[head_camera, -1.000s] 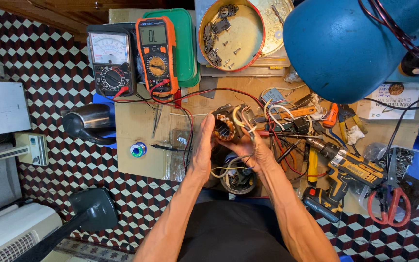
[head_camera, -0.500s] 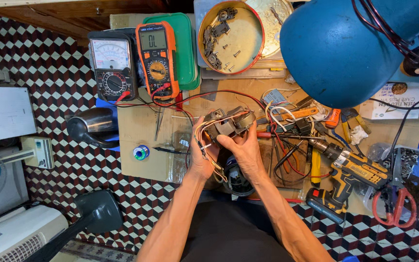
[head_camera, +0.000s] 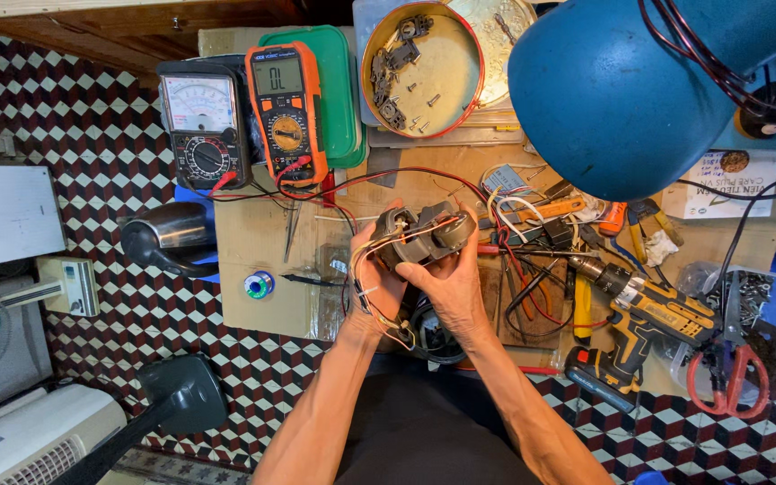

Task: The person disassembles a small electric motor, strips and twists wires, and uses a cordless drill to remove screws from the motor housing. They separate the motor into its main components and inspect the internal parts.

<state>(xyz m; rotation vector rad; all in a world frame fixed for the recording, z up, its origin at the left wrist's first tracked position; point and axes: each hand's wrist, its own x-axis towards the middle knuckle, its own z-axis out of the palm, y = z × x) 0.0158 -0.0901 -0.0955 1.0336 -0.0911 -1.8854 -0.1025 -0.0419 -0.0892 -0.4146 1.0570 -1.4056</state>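
I see both hands wrapped round a small electric motor (head_camera: 422, 235), a dark metal lump with copper windings and thin coloured leads trailing from it. My left hand (head_camera: 375, 280) cups it from beneath, fingers curled shut on the casing; my right hand (head_camera: 449, 286) grips the other side, thumb pressed on top. Just past the fingertips lie tangled red and black wires (head_camera: 532, 269) on the brown cardboard-covered bench (head_camera: 253, 233). The motor's underside is hidden by my palms.
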